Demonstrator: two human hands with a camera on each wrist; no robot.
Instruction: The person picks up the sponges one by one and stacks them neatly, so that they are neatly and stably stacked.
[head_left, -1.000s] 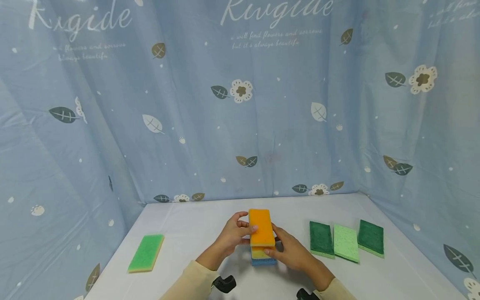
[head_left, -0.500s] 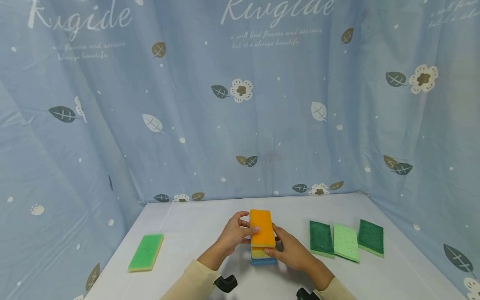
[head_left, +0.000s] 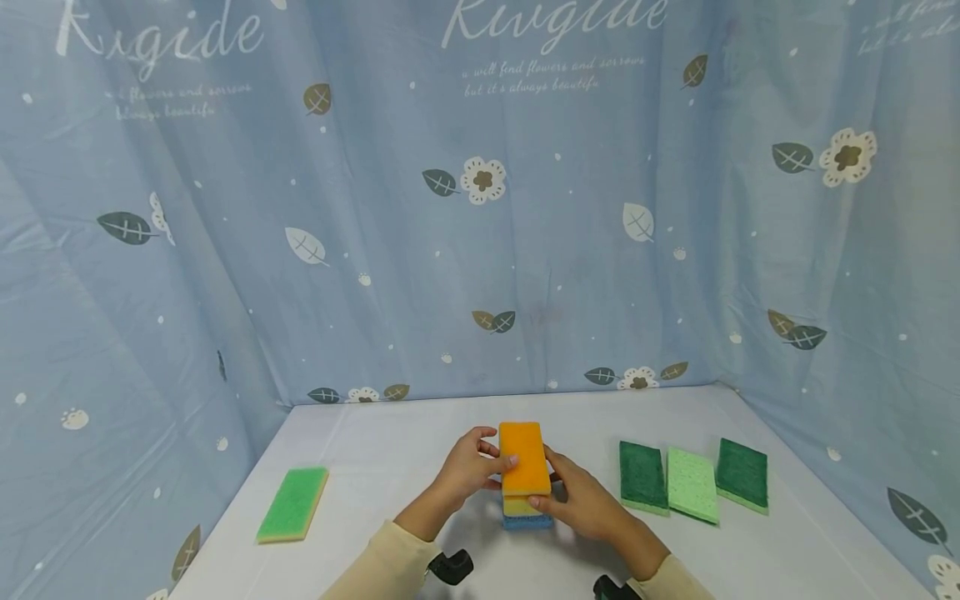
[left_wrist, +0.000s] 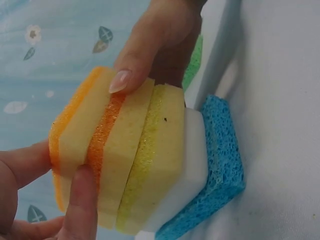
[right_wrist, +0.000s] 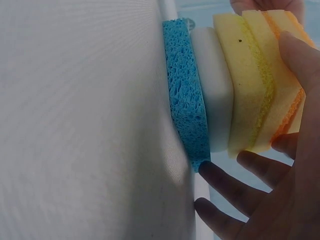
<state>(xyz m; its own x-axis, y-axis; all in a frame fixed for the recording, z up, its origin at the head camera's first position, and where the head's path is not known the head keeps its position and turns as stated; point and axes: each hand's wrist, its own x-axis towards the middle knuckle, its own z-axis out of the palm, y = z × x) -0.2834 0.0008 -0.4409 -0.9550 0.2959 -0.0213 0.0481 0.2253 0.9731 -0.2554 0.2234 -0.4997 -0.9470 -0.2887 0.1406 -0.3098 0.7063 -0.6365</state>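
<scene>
Head view, nearest first: two cream sleeves enter from the six o'clock edge, and both hands meet at the middle of the white table [head_left: 390, 450] around a stack of rectangular sponges [head_left: 525, 492]. The left hand [head_left: 467, 468] comes in from about eight o'clock of the stack, its fingers curled against the left long edge of the top orange-faced rectangular sponge [head_left: 524, 457]; the right hand [head_left: 581, 500] comes in from about four o'clock, its fingers and thumb bearing on the right long edge, so the top sponge is pinched between both hands, each equally near. The stack's long axis runs from six toward twelve o'clock, away from the person, so the two grips sit across its short width. In the left wrist view the layers read, from the table up, as a blue porous sponge [left_wrist: 220, 165], a white foam block [left_wrist: 192, 165], a yellow sponge [left_wrist: 157, 160] and orange-faced ones on top, slightly fanned rather than flush. Farther out, at nine o'clock, a light green sponge [head_left: 293, 505] lies flat and well apart; at three o'clock lie a dark green scouring sponge [head_left: 642, 477], a pale green sponge [head_left: 692, 485] and another dark green sponge [head_left: 741, 473], side by side.
</scene>
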